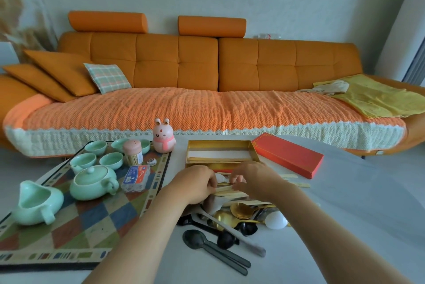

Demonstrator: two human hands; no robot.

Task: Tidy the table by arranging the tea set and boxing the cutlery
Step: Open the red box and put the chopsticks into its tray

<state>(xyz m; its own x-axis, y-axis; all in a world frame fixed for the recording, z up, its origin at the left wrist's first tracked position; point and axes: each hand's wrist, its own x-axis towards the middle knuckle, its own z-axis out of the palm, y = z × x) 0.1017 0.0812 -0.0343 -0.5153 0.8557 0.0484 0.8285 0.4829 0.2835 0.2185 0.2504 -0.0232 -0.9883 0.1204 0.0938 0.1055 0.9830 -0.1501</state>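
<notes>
A pile of cutlery (232, 221) lies at the table's near middle: black spoons, gold spoons and pale gold chopsticks. My left hand (195, 183) and my right hand (254, 178) meet over the pile, and both pinch a bundle of gold chopsticks (226, 189). Just beyond them sits the open gold box (220, 145) with a few chopsticks inside. Its red lid (288, 153) lies to the right. On the patterned tray (76, 210) at the left stand a green teapot (93, 182), a green pitcher (34, 203) and several green cups (95, 147).
A pink rabbit figure (163, 136) stands by the tray's far corner, with a toothpick holder (133, 150) and a blue-labelled packet (136, 178) on the tray. A white round object (276, 219) lies right of the pile. An orange sofa (207, 69) runs behind the table.
</notes>
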